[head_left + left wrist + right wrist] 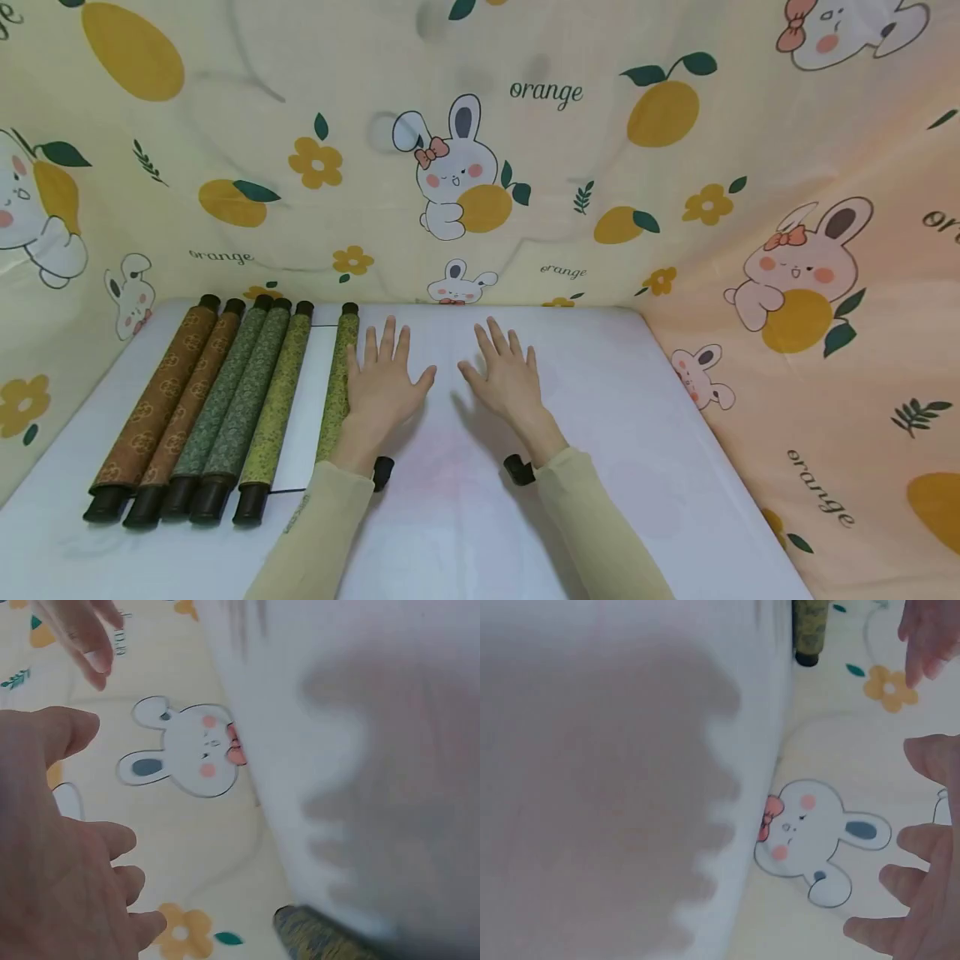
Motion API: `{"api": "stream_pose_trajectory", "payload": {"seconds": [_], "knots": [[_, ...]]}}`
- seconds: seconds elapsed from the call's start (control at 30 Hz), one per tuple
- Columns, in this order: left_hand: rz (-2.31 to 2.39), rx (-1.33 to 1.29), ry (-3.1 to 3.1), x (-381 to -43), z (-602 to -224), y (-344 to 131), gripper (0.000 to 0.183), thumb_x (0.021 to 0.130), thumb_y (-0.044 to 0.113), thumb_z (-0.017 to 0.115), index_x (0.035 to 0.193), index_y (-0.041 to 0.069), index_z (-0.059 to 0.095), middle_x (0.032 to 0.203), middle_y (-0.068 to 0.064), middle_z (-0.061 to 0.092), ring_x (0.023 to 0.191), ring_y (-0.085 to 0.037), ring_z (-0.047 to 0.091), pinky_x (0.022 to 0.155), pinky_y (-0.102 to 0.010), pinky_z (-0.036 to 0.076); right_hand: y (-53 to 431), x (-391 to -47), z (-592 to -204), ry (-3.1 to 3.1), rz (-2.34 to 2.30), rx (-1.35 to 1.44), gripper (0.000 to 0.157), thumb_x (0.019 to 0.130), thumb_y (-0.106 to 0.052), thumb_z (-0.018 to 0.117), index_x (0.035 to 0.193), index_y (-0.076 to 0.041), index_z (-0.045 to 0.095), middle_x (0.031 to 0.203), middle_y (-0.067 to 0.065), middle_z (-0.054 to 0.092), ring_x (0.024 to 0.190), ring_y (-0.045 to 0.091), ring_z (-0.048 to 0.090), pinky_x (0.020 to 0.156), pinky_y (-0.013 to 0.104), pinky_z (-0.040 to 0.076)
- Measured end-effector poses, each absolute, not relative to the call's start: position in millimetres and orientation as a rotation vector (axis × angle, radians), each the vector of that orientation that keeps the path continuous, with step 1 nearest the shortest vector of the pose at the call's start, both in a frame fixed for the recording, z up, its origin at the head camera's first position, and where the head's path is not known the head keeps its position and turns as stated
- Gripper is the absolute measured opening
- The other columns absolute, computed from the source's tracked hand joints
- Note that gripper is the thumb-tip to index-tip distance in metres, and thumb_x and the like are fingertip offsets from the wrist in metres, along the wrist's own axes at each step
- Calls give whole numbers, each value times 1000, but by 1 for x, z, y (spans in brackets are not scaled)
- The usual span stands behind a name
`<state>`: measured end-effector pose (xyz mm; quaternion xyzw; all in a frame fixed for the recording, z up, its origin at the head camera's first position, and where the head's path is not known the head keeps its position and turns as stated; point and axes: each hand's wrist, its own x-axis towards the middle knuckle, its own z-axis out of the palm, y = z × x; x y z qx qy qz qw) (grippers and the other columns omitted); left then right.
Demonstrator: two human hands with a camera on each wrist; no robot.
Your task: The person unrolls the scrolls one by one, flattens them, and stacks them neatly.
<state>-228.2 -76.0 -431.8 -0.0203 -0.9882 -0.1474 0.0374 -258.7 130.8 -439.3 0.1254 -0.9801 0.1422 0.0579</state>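
Head view: left hand (382, 387) and right hand (510, 379) hover splayed over the table (637, 433), gripping nothing; a leftward sweep could knock the nearest yellow-green roll (338, 375) askew.

Table (660, 450): white top, smooth, far corner at right rounded, faint pink tint near middle. Rolls lie along left part, long axes running near to far, far ends leaning right. Order from left: wide brown roll (160, 392), narrower brown roll (192, 392), green roll (222, 392), grey-green roll (250, 392), yellow-green roll (280, 400); these five close-set. Second yellow-green roll (336, 400) set apart to right, near end hidden. White strip (309, 408) between yellow-green pair, dark line at its near and far edges. Visible roll ends capped dark.
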Motion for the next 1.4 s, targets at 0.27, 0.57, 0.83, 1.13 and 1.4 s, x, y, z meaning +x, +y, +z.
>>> {"api": "stream_pose_trajectory", "payload": {"seconds": [0.27, 0.57, 0.83, 1.13, 1.4], "knots": [[-511, -89, -2928, -213, -417, -104, 86, 103, 58, 50, 167, 9, 19, 174, -14, 4, 159, -41, -2, 121, -68, -1, 116, -256, -430, -2836, 649, 460, 72, 104, -49, 56, 165, -16, 33, 171, 7, 28, 150, 39, 35, 117, 62, 32], [-575, -109, -2838, -194, -407, -158, 72, 105, 43, 54, 160, 1, 35, 168, -23, 26, 153, -46, 23, 118, -72, 14, 78, -248, -429, -2743, 1035, 527, 65, 101, -38, 62, 159, -14, 43, 164, 9, 39, 144, 37, 46, 104, 61, 46], [-542, -100, -2701, -179, -416, -212, 53, 99, 26, 62, 142, -5, 56, 147, -27, 53, 110, -49, 64, 89, -65, 50, 40, -236, -440, -2775, 1274, 632, 63, 102, -34, 62, 158, -14, 42, 160, 10, 42, 128, 31, 58, 97, 52, 51], [-663, -175, -2737, -174, -431, -255, 39, 98, 9, 63, 134, -5, 59, 129, -29, 56, 61, -20, 54, 40, -31, 38, -1, -234, -452, -2878, 1466, 675, 65, 103, -31, 62, 161, -13, 38, 158, 12, 44, 121, 28, 62, 90, 39, 53], [-748, -245, -2881, -179, -442, -276, 39, 97, 6, 70, 133, -6, 62, 118, -28, 60, 76, -24, 59, 55, -34, 46, -32, -234, -461, -2966, 1473, 708, 69, 100, -22, 66, 161, -9, 38, 155, 19, 44, 96, 16, 64, 78, 29, 54]]}}
